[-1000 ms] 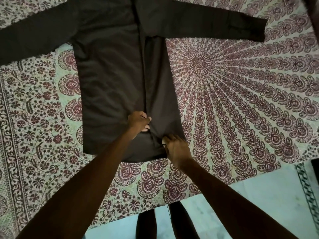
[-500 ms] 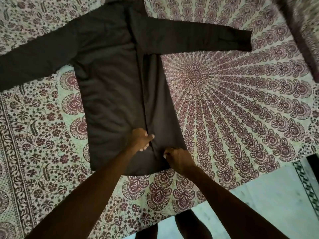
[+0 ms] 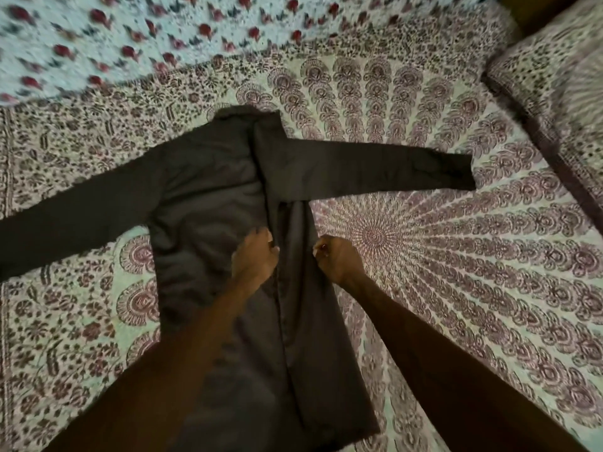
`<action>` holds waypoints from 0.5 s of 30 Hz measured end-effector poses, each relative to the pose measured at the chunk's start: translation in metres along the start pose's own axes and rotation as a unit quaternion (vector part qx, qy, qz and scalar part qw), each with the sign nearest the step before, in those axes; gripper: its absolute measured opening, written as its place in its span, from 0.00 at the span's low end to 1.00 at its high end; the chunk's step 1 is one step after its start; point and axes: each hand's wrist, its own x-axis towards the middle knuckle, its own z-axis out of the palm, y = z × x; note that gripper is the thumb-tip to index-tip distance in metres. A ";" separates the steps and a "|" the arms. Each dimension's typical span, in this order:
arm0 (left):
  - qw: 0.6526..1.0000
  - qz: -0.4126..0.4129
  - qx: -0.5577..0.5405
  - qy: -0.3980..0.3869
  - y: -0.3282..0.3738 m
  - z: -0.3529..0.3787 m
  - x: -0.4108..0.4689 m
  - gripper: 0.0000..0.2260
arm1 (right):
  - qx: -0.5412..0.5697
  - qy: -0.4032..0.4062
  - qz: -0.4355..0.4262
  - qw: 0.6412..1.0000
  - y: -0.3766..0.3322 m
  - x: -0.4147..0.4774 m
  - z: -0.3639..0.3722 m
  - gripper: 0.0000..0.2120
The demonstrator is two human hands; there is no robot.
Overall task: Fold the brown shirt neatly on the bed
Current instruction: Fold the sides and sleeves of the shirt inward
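The brown shirt lies flat on the patterned bedsheet, collar away from me and both long sleeves spread out to the sides. Its right side panel is folded inward, making a long crease down the middle. My left hand presses on that crease at mid-body with curled fingers. My right hand pinches the shirt's folded right edge at about the same height. My forearms hide part of the lower shirt.
A second cloth with red flower print lies across the far side of the bed. A pillow in matching pattern sits at the far right.
Both hands have slid up from the hem to the shirt's middle, along the fold. The view has tilted up, so the collar and the far cloth show now.
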 end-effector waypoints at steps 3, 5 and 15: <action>0.998 0.044 0.028 0.047 0.012 -0.001 0.043 0.15 | -0.051 0.040 -0.001 0.998 -0.005 0.041 -0.015 0.09; 0.994 0.064 0.060 0.069 0.020 0.001 0.072 0.20 | -0.118 0.069 -0.017 0.990 -0.004 0.070 -0.020 0.12; 0.995 0.026 0.095 0.009 0.027 0.000 0.159 0.25 | -0.291 0.070 -0.171 0.939 0.000 0.167 -0.024 0.17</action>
